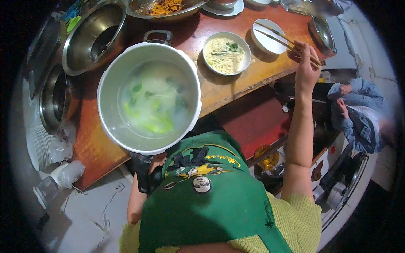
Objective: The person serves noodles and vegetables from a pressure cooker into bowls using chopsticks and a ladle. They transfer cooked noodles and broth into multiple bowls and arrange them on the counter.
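At the table's near edge, left hand (157, 162) grips the black handle (141, 170) of a large pot (148, 98) holding hot broth, noodles and greens: judged heavy, sloshing, best held by both handles. Farther right, right hand (306, 67) pinches chopsticks (283, 39) over a white bowl (268, 36); noodle bowl (226, 53) beside.

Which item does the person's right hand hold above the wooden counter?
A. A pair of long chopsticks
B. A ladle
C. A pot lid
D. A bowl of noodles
A: the right hand grips long chopsticks that reach over an empty white bowl, beside the noodle bowl.
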